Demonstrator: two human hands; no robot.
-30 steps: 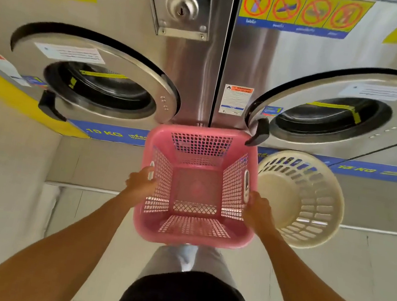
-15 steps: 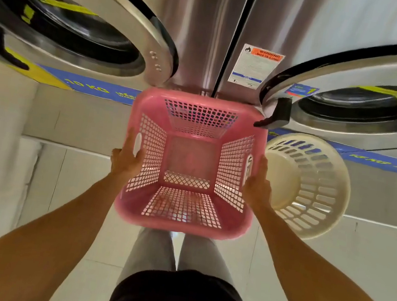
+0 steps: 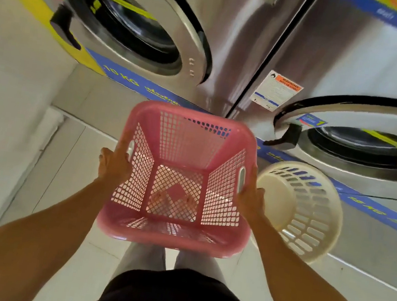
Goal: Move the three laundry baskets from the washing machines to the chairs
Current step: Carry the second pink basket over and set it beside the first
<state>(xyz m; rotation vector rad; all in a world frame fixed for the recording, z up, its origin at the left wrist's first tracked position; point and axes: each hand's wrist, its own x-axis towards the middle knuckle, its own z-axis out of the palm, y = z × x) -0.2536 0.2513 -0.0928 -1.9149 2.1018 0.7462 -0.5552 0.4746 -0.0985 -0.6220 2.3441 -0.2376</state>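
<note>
On pink basket (image 3: 179, 181) sides: left hand (image 3: 114, 164), right hand (image 3: 251, 197).

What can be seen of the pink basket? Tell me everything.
The pink basket is square, of lattice-walled plastic with a thick rolled rim and a slot handle on each side. It is empty and held up off the floor, its mouth facing the camera. The left hand and right hand grip its opposite sides. It hangs before the washing machines, left of the cream basket.
</note>
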